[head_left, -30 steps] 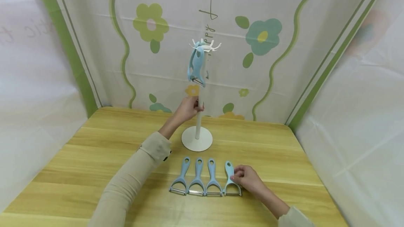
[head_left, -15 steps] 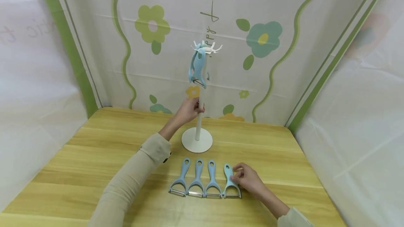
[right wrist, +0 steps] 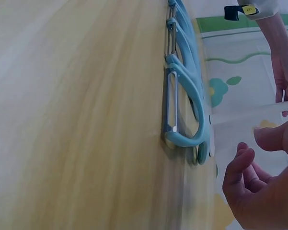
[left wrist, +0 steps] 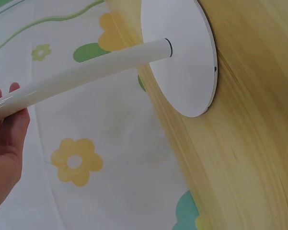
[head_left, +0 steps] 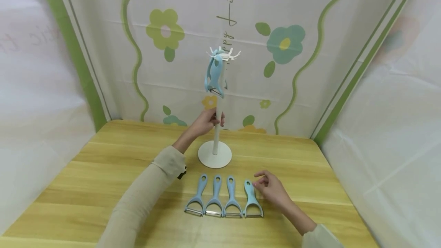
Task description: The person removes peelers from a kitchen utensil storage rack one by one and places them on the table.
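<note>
My left hand (head_left: pixel 206 121) grips the white pole (head_left: pixel 216 139) of an upright hook stand partway up; the left wrist view shows its fingers around the pole (left wrist: pixel 86 74). From the stand's left hooks hang light-blue peelers (head_left: pixel 215 74), at least two, overlapping. Several blue Y-shaped peelers lie in a row before the stand, handles pointing away from me. Beside the handle of the rightmost peeler (head_left: pixel 250 194) is my right hand (head_left: pixel 271 190), its fingers loosely bent. In the right wrist view, thumb and fingers stand apart with nothing between them, clear of that peeler (right wrist: pixel 194 103).
The stand's round white base (head_left: pixel 210 160) rests on a wooden table (head_left: pixel 293 163). Bare white hooks (head_left: pixel 233 55) branch out at its top right. A flower-patterned curtain (head_left: pixel 186 72) hangs behind the table, with pale sheets at both sides.
My right hand has shifted slightly away from me and come off the rightmost peeler's handle, which moved slightly left earlier. The left hand still holds the pole, its fingers slightly shifted.
</note>
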Motion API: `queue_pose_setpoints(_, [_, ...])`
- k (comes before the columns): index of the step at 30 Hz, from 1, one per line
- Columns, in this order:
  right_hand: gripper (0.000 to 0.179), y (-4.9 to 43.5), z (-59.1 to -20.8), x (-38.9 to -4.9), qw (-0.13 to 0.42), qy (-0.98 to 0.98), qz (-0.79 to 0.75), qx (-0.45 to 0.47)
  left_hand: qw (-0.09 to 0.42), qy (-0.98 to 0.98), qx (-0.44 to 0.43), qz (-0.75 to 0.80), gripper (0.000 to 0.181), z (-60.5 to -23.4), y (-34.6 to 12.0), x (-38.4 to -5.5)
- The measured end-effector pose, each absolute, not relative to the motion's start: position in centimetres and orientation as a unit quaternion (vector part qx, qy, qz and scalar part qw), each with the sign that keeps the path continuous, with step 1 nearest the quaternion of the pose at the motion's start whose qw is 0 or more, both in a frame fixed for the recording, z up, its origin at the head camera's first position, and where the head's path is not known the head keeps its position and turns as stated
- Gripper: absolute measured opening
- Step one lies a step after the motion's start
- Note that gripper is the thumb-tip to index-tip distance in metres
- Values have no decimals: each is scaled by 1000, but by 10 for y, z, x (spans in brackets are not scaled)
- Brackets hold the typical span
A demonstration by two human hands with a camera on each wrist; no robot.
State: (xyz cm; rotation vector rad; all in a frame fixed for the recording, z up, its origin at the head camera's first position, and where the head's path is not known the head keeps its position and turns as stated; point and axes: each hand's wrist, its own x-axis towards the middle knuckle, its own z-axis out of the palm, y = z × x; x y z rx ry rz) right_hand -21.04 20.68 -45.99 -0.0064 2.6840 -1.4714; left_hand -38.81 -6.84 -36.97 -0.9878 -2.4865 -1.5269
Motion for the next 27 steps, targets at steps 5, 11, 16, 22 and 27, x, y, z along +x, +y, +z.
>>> queue_pose_setpoints(5, [30,203,-456,-211,29,864,-503,-8,38,-809,-295,-508,17,-371,-68,-389])
queue_pose_setpoints(11, [31,200,-453,-211,28,854,-520,-12,58,-812,-272,-514,15,-374,-65,-389])
queue_pose_setpoints(16, [32,199,-448,-215,29,851,-525,-9,95,-815,-241,-518,19,-376,-61,-385])
queue_pose_setpoints(22, [32,196,-442,-223,26,843,-537,-13,155,-810,-224,-520,23,-377,-57,-382])
queue_pose_setpoints(27, [28,191,-431,-228,17,842,-538,-33,188,-816,-211,-505,19,-379,-54,-379])
